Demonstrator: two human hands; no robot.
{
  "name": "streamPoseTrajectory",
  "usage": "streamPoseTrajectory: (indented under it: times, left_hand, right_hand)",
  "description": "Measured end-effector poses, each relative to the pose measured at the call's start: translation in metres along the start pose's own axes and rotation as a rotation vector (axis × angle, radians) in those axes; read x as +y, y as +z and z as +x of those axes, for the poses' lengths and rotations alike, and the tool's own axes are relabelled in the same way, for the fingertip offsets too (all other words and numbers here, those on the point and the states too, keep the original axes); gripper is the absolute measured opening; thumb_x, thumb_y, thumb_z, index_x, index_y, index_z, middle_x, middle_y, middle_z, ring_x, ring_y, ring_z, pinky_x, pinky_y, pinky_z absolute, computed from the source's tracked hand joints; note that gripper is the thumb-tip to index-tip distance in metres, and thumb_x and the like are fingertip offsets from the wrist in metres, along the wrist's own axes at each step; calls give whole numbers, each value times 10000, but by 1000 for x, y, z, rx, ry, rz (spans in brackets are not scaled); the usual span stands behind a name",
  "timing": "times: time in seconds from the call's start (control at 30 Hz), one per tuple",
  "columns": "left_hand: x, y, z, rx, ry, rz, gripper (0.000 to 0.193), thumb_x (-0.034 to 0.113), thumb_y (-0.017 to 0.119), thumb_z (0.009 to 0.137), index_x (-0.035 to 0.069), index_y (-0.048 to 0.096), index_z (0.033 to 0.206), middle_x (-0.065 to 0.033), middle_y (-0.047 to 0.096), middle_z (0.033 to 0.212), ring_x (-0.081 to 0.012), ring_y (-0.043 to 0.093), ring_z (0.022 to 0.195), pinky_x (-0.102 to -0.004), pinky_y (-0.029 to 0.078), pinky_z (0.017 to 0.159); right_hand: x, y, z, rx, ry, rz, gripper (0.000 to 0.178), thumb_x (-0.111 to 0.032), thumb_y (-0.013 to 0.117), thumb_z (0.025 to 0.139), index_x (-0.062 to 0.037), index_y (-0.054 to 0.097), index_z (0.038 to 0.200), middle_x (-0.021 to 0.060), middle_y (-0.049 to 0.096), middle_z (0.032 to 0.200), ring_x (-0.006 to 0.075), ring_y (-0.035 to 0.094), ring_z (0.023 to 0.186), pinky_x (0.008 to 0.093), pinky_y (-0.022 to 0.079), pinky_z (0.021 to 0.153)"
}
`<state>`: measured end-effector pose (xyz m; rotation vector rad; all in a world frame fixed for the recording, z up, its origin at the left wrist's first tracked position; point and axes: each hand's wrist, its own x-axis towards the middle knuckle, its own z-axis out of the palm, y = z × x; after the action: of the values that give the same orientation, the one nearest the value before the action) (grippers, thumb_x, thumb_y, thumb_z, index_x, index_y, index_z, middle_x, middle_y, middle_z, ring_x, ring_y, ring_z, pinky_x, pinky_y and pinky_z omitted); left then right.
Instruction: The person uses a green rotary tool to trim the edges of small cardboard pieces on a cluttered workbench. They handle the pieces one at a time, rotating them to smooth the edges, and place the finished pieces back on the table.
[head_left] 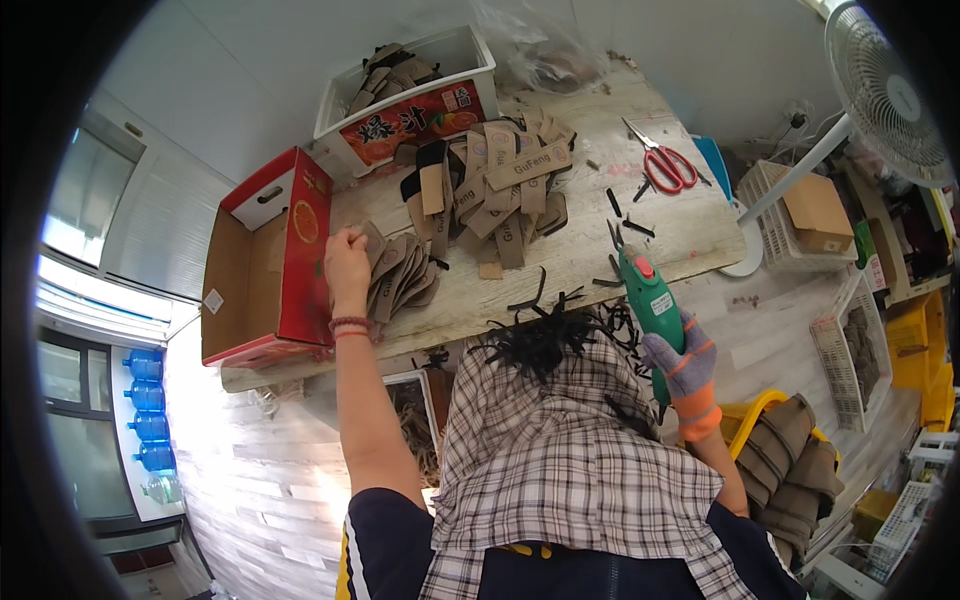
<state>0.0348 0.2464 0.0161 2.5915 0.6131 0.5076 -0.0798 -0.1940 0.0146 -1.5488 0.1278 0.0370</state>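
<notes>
My bare left hand [347,268], with a reddish band at the wrist, is closed at the far end of a fanned row of brown fabric tabs [400,275]. Its fingers seem to pinch the endmost tab, though they partly hide it. In a grey and orange glove, my right hand [688,370] grips a green handheld electric tool [652,300] with a red button. The tool's dark forked tip points away from me, over the table's near edge. Black strip scraps [545,340] lie heaped on the checked cloth over my lap.
On the wooden table [690,235] lie a larger tab pile [500,180] and red-handled scissors [668,165]. A red cardboard box [305,250] stands left, a white bin [415,120] behind. A fan [885,95] stands right, above crates; a yellow basket [745,425] holds brown pieces.
</notes>
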Motion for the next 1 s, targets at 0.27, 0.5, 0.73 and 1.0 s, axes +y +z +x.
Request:
streamPoseTrajectory:
  times: [0.27,0.5,0.73,1.0]
  left_hand:
    - [125,48,-2,390,711,87,202,209,641,753,85,616,910,-76,510,970,-267,461,1003,-416,346,848]
    - [217,142,5,64,788,194,240,253,659,764,57,637,901,-90,517,1028,-255,433,1040,-402,306,882]
    - [223,111,-18,159,758,-384,157,37,615,792,51,611,948,-60,584,862,-229,539,860,-363,418,775]
    - [209,70,-100,-263,-133,-1750,106,46,562,898,-25,535,971,-27,570,913,-78,503,812,-227,419,755]
  right_hand:
    - [12,-2,4,48,37,-14,437,-129,750,779,34,559,1137,42,633,931,78,559,787,225,476,688]
    - [14,-4,6,48,-13,-78,447,-147,762,768,33,565,1127,51,643,916,79,563,802,231,475,706]
    - [8,1,11,54,-1,-44,473,-139,762,768,38,553,1153,61,646,933,84,571,815,234,486,718]
    - [9,23,10,38,-49,-22,513,-173,778,757,29,551,1170,59,648,922,88,581,780,234,496,684]
